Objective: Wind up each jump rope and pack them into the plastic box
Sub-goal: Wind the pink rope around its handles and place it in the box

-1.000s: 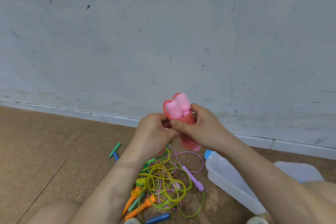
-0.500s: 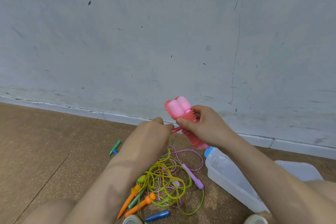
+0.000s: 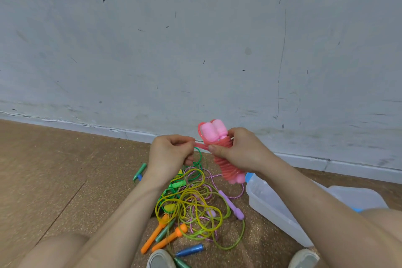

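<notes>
Right hand [image 3: 241, 151] clamps the wound pink rope [image 3: 224, 154], 2 handles up; left hand [image 3: 170, 151] pinches its loose end, pulled taut. Rope is above the tangled pile [image 3: 191, 204], box [image 3: 274, 209] on floor at right.

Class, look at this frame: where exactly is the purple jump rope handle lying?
In the head view, the purple handle lies on the floor right of centre, between the tangle of yellow-green rope and the clear plastic box, below the right hand.
</notes>
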`<action>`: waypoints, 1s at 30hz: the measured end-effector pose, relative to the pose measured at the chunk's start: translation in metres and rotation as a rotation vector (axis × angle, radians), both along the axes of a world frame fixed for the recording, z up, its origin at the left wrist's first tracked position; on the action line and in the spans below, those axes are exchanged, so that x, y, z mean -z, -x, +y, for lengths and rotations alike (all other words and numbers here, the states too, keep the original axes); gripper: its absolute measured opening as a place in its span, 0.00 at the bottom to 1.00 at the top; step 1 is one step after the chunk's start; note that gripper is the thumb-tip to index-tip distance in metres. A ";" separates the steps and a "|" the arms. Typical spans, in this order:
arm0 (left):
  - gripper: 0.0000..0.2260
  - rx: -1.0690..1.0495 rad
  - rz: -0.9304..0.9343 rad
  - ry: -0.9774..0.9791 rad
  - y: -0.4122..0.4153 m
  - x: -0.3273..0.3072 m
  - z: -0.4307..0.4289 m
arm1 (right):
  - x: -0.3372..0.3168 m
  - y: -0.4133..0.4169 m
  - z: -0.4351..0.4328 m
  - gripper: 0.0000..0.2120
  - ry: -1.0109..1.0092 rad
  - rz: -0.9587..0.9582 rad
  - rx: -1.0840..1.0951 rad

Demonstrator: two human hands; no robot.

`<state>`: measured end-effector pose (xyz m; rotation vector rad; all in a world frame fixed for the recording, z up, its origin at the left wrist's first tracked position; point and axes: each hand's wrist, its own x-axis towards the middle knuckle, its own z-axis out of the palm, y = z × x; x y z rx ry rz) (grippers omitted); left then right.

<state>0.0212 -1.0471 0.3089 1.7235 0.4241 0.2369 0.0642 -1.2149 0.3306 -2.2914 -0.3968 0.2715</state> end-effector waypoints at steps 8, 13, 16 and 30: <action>0.04 0.068 -0.074 -0.442 -0.002 0.000 -0.001 | 0.011 -0.003 -0.002 0.17 0.022 -0.080 0.041; 0.05 0.402 -0.341 -1.189 0.019 -0.011 -0.019 | 0.014 0.001 -0.003 0.22 0.274 -0.168 0.100; 0.04 0.339 -0.263 -0.932 0.021 -0.013 -0.021 | 0.003 0.010 -0.005 0.17 0.354 -0.182 -0.033; 0.06 0.218 -0.085 -0.187 0.017 -0.036 -0.027 | -0.002 0.020 0.006 0.20 0.242 -0.218 -0.058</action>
